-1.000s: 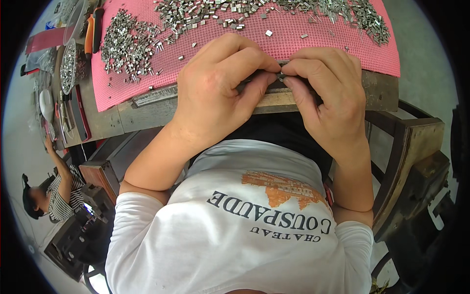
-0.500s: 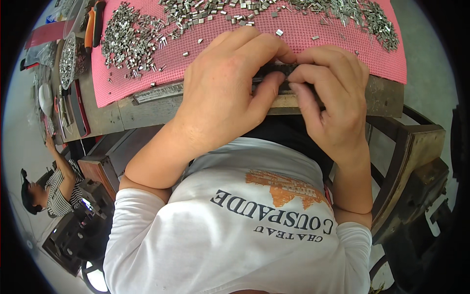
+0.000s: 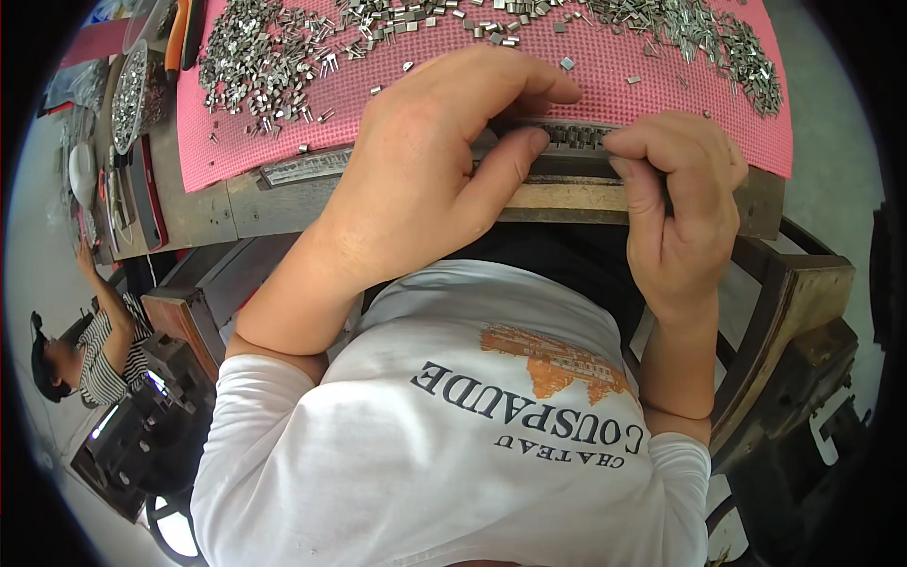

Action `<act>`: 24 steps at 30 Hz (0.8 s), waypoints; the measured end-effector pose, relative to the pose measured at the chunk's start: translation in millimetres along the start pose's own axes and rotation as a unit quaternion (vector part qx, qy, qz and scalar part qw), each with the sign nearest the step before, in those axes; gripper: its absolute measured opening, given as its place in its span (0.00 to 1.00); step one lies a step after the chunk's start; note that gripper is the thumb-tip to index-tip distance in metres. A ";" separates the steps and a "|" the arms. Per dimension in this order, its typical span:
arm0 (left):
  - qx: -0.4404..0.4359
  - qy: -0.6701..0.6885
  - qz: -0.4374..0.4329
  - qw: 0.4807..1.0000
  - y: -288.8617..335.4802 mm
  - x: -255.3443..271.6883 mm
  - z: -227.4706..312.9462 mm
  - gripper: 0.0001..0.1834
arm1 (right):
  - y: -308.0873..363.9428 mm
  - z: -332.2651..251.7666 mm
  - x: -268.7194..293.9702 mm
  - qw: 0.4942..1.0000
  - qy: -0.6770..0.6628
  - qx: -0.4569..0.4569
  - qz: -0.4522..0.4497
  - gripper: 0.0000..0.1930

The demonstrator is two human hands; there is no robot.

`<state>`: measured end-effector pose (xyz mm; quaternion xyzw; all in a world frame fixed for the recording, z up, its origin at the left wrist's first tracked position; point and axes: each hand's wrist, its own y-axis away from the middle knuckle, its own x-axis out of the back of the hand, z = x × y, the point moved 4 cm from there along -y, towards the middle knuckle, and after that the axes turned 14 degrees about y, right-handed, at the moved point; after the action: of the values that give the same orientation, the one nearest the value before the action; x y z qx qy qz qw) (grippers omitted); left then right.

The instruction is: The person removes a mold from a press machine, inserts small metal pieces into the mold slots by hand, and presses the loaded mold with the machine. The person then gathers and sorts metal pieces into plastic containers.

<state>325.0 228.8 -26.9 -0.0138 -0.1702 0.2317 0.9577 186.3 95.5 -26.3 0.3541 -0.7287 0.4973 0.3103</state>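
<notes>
A short row of small dark metal links (image 3: pixel 574 137), like a piece of watch bracelet, lies along a metal bar (image 3: pixel 576 165) at the bench's front edge. My left hand (image 3: pixel 425 156) arches over its left end, the thumb tip against the links and the index finger stretched out beyond them, apart from the thumb. Its other fingers are hidden. At the right end of the links, my right hand (image 3: pixel 680 203) is closed, index finger and thumb bent close together. Anything between those fingertips is too small to make out.
A pink mesh mat (image 3: pixel 350 104) covers the bench, with heaps of small metal links (image 3: pixel 260 71) and pins (image 3: pixel 751 80). Orange-handled pliers (image 3: pixel 177 38), a tray of parts (image 3: pixel 132 99) and a phone-like slab (image 3: pixel 153 194) lie left. Another person (image 3: pixel 99 345) sits at far left.
My right hand has moved right, away from my left, uncovering the row of links. My left index finger has lifted and straightened, while the left thumb stays by the links.
</notes>
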 end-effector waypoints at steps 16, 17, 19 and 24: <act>-0.036 0.247 0.112 0.962 15.7 16.8 -21.8 0.21 | -3.1 -11.4 -4.4 0.995 0.079 0.065 0.023 0.11; -0.040 0.250 0.113 0.961 16.0 17.1 -21.4 0.21 | -3.4 -11.3 -3.8 0.995 0.079 0.065 0.020 0.12; -0.045 0.247 0.119 0.961 16.3 17.6 -20.2 0.21 | -5.0 -11.7 -1.3 0.996 0.071 0.056 0.007 0.12; -0.025 0.261 0.123 0.957 25.6 32.5 -13.5 0.21 | -4.5 -1.6 3.1 1.000 0.015 0.005 0.002 0.13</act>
<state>345.4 266.9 -32.0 -0.1184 0.0832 0.3319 0.9321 188.4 95.2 -21.1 0.3471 -0.7222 0.5066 0.3183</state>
